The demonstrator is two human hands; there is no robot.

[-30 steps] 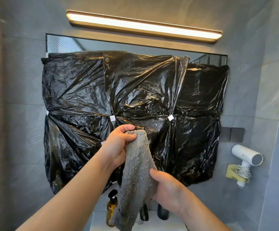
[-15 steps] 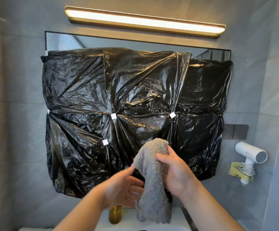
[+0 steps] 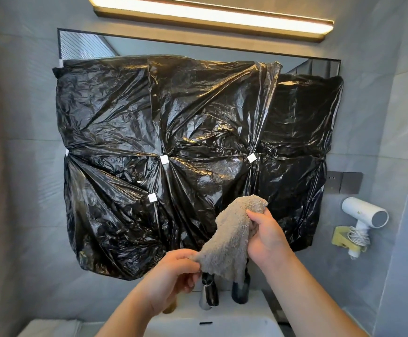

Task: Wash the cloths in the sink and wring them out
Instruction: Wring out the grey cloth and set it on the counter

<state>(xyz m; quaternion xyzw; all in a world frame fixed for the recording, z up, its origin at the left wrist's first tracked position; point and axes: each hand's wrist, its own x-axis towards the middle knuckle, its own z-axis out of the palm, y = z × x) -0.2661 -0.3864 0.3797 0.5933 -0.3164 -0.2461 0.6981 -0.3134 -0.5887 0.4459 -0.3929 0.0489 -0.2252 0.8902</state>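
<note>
We note the cloth (image 3: 232,237) at 5 o'clock in view, above the sink (image 3: 225,328). The right hand (image 3: 267,242) grips its top and the left hand (image 3: 173,276) pinches a lower corner. We judge that the light pinch may slip, dropping the corner onto the tap (image 3: 208,294).

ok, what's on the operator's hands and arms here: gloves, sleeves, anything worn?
Nothing worn. The left hand and right hand are bare, with no gloves and no rings showing. The left forearm and right forearm are bare to the frame's bottom edge, with no sleeve, watch or band in view.
</note>
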